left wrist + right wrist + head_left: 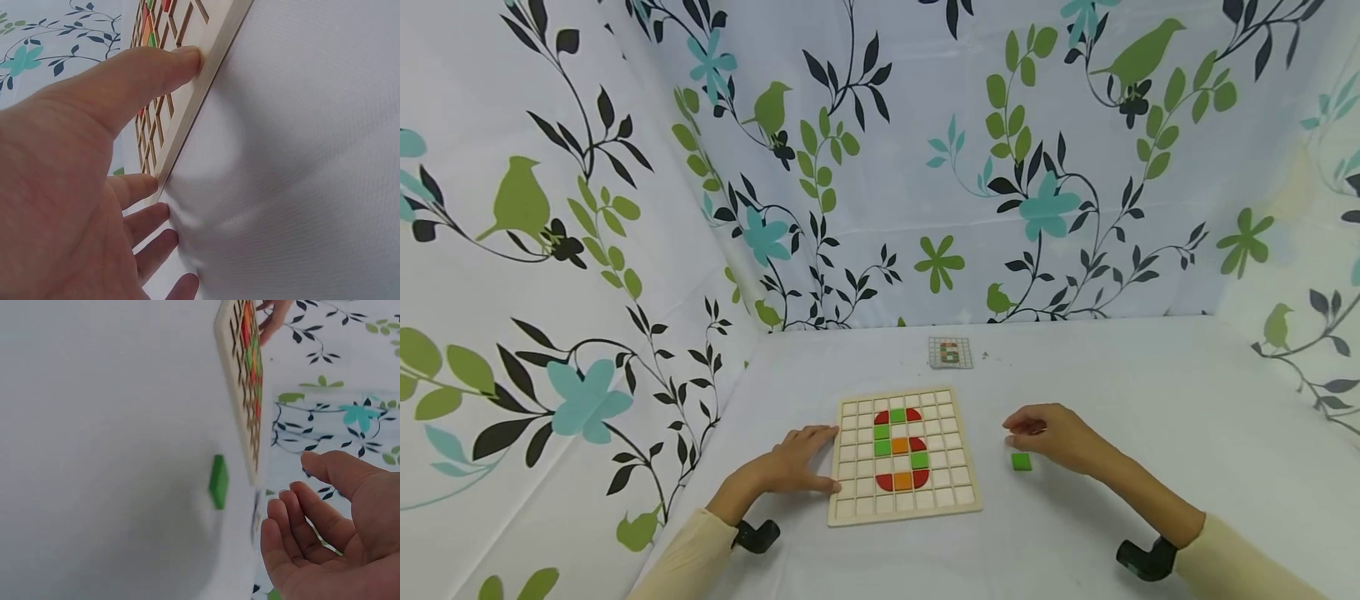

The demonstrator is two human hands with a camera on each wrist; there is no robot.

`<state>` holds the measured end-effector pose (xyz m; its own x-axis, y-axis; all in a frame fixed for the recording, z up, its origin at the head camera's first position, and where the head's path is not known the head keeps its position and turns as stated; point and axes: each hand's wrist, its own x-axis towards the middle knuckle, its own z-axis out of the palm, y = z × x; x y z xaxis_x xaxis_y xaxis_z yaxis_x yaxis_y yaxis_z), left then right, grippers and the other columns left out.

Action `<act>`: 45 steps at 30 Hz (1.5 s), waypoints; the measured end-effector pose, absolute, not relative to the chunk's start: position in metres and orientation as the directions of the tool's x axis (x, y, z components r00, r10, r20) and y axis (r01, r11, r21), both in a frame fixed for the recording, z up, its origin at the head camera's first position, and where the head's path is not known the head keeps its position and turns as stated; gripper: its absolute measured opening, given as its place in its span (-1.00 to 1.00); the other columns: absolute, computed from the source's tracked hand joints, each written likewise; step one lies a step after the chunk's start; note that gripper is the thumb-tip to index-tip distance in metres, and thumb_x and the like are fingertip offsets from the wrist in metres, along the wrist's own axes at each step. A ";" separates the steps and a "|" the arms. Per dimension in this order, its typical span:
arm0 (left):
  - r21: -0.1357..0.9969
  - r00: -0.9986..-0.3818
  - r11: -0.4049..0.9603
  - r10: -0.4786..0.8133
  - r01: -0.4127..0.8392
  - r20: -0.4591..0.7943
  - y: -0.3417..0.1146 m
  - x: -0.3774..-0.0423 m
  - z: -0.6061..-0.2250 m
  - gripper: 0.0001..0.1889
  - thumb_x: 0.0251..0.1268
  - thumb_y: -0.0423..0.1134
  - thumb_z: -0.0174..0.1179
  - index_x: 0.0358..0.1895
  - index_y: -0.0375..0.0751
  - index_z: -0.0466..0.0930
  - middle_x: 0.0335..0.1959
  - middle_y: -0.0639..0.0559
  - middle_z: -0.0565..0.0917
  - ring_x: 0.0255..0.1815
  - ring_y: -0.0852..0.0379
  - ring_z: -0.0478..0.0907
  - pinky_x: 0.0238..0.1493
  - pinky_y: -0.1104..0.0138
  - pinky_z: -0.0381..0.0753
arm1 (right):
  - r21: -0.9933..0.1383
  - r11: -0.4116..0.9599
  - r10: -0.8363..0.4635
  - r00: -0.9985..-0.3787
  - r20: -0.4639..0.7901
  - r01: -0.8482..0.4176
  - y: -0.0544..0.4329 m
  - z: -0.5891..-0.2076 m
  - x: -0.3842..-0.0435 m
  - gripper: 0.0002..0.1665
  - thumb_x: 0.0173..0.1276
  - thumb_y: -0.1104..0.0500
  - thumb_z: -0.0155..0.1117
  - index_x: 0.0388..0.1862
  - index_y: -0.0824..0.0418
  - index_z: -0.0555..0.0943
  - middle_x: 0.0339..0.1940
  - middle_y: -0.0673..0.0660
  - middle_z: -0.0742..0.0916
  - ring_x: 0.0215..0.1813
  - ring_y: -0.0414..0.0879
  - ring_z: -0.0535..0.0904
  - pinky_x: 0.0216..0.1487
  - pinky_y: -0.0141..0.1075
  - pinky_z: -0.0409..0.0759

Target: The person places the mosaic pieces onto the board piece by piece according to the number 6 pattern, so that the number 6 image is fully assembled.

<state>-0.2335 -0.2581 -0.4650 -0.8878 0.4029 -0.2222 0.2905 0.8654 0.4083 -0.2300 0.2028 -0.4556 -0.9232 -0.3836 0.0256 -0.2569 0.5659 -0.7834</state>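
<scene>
A square wooden grid board [857,507] lies on the white tabletop, with red, green and orange tiles [902,481] set in its middle cells. Against its left edge is my left hand [786,463]; the thumb [178,65] rests on the frame and the fingers spread along the side. To the right of the board, my right hand [1054,435] hovers over the table, fingers loosely bent and holding nothing. Just below its fingertips a loose green square tile [1021,462] lies on the cloth, also visible in the right wrist view.
Behind the board lies a small card [936,360] printed with a grid and a coloured figure. A patterned curtain [880,167] with birds and leaves hangs along the back and sides of the table.
</scene>
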 end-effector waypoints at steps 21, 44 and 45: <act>0.413 -0.894 0.874 0.377 0.257 -0.242 -0.259 -0.230 -0.463 0.07 0.19 0.22 0.48 0.66 -0.18 0.20 0.62 -0.24 0.27 0.57 -0.37 0.20 0.44 -0.44 0.22 | -0.669 0.679 -0.373 -0.927 0.041 -0.303 0.213 -0.487 -0.219 -0.54 0.22 0.17 0.64 0.06 0.25 0.71 -0.05 0.00 0.73 0.01 -0.10 0.62 0.12 -0.15 0.67; 0.391 -0.896 0.881 0.376 0.266 -0.236 -0.256 -0.231 -0.460 0.06 0.18 0.18 0.51 0.66 -0.16 0.20 0.62 -0.21 0.28 0.58 -0.34 0.21 0.44 -0.41 0.24 | -0.605 0.668 -0.449 -0.883 0.136 -0.433 0.194 -0.478 -0.224 -0.77 0.31 0.22 0.56 -0.08 0.17 0.75 -0.17 -0.07 0.72 -0.09 -0.18 0.59 0.01 -0.26 0.66; 0.390 -0.896 0.882 0.374 0.265 -0.239 -0.256 -0.230 -0.460 0.06 0.18 0.18 0.51 0.66 -0.15 0.20 0.62 -0.20 0.28 0.58 -0.34 0.21 0.44 -0.41 0.24 | -0.609 0.664 -0.452 -0.882 0.134 -0.433 0.190 -0.477 -0.225 -0.78 0.30 0.23 0.56 -0.09 0.17 0.75 -0.18 -0.07 0.72 -0.10 -0.17 0.59 0.00 -0.25 0.66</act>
<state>-0.2305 -0.2555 -0.4605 -0.8962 0.3741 -0.2385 0.2646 0.8822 0.3895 -0.2245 0.1902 -0.4766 -0.8818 -0.4522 0.1342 -0.4332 0.6640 -0.6095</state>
